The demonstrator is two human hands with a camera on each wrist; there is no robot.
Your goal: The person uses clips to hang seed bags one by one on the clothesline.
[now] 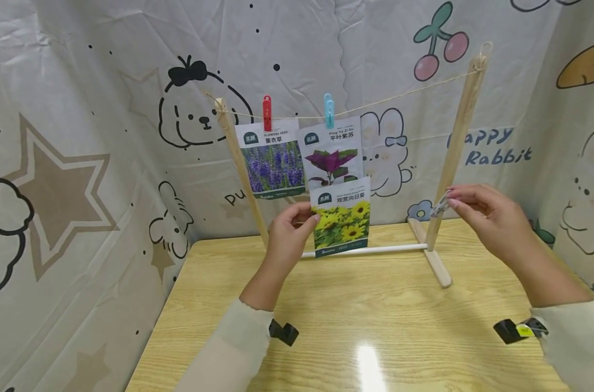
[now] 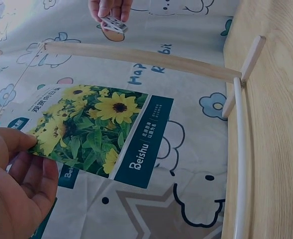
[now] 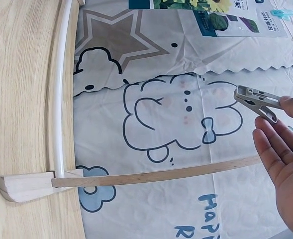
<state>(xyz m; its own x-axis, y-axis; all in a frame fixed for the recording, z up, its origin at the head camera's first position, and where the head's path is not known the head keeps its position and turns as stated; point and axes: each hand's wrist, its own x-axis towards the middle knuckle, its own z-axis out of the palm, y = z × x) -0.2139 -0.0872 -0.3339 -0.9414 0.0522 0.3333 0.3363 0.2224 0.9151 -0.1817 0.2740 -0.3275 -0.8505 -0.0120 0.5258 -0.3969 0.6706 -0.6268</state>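
Observation:
My left hand (image 1: 289, 234) pinches the left edge of a seed packet with yellow sunflowers (image 1: 342, 220), thumb in front. The packet is upright and overlaps the lower part of a purple-leaf seed packet (image 1: 332, 152) in the head view. A light blue clothespin (image 1: 329, 111) clips that one to a string (image 1: 399, 97). Left of it hangs a lavender seed packet (image 1: 274, 166) under a red clothespin (image 1: 267, 113). Near the right post, my right hand (image 1: 490, 218) pinches a grey clothespin (image 3: 258, 101) between thumb and fingers.
The string runs between a left wooden post (image 1: 240, 163) and a taller-looking right wooden post (image 1: 457, 147). A white rod (image 1: 395, 249) joins them low down, and a wooden foot (image 1: 436, 264) rests on the table (image 1: 326, 316). A printed cloth (image 1: 297, 43) hangs behind.

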